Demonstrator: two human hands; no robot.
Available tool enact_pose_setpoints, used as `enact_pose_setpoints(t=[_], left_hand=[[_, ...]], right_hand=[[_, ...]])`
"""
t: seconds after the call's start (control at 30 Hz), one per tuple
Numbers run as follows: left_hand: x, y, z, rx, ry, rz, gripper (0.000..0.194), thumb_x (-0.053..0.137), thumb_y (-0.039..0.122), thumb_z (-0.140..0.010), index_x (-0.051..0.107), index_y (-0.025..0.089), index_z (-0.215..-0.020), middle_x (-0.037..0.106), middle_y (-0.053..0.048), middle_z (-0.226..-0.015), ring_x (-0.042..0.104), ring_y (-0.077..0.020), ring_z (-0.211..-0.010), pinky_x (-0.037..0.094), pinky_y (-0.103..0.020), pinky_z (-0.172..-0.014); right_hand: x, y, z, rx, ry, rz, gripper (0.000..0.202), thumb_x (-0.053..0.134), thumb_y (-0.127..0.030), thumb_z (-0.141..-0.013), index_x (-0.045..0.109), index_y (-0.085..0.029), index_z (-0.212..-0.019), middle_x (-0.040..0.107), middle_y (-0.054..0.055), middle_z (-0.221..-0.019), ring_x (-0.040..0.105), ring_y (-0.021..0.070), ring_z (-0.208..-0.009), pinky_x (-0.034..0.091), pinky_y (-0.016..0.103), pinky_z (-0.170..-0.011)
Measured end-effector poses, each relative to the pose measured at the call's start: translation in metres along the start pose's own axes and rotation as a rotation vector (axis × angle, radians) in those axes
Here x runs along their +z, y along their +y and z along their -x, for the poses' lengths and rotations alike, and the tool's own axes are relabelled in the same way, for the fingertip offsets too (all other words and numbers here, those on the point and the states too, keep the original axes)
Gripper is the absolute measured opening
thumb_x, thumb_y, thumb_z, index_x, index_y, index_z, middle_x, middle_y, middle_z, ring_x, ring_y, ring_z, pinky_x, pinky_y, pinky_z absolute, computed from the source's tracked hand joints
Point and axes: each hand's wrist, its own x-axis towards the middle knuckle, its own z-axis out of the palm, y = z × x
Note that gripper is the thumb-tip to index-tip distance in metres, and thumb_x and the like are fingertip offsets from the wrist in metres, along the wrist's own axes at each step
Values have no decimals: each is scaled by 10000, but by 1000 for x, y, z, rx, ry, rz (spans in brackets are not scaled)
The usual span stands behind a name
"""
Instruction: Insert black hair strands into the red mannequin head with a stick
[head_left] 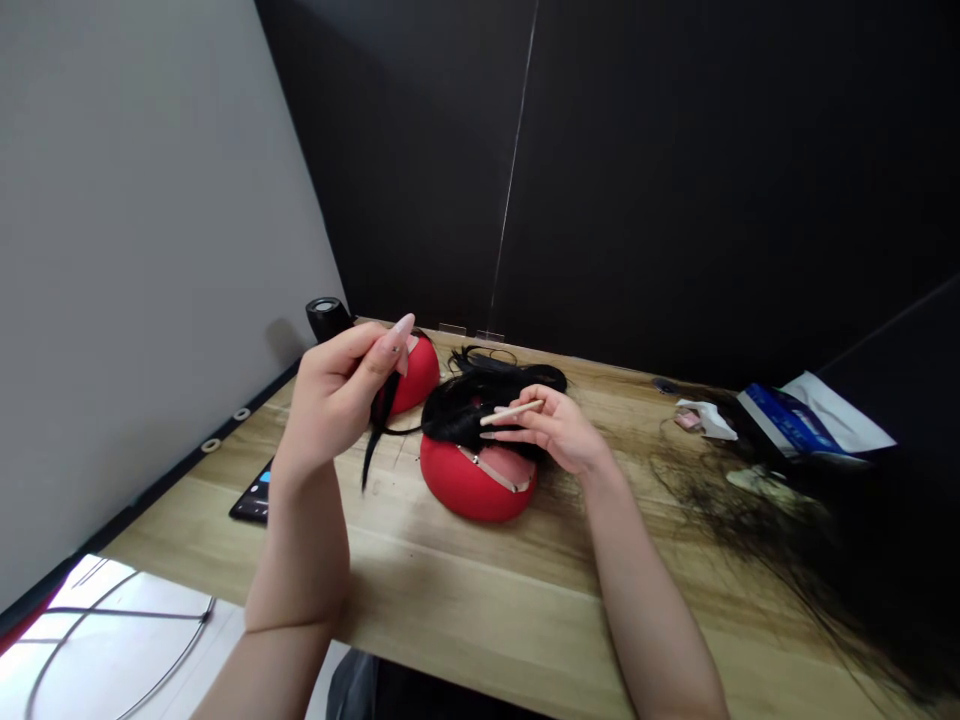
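Note:
My left hand (pixel 337 385) is raised over the table, thumb and fingers pinched on a lock of black hair (pixel 381 430) that dangles below it. A thin, pale stick-shaped tool (pixel 510 412) is held in my right hand (pixel 559 430), its tip close to black hair (pixel 457 400). That hair lies over a red dome-shaped block (pixel 469 485). A pale band (pixel 495 468) with small pins crosses the block's front. Whether the tool's tip touches the hair I cannot tell.
Behind my left hand stand a second red dome (pixel 424 372) and a black cylinder (pixel 328 318). A phone (pixel 251 497) lies beside my left forearm. Loose black hair (pixel 840 580), a blue-and-white packet (pixel 795 420) and crumpled tissue (pixel 716 420) occupy the right. A dark panel (pixel 637 200) rises behind the table.

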Motion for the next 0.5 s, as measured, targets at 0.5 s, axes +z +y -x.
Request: enact_pose_setpoints(t=[0.5], left_hand=[[23,-6,-6,-87,-943,294,390,505,363,-966,607,141,-662,536,-3,-585,476,-90,-513,418,-216,-534]], right_hand=[[-60,68,-54,-154,380,21,474,887,-296,-518,508,-171,-773,686,4,-740,705,168,-759,564,248,-711]])
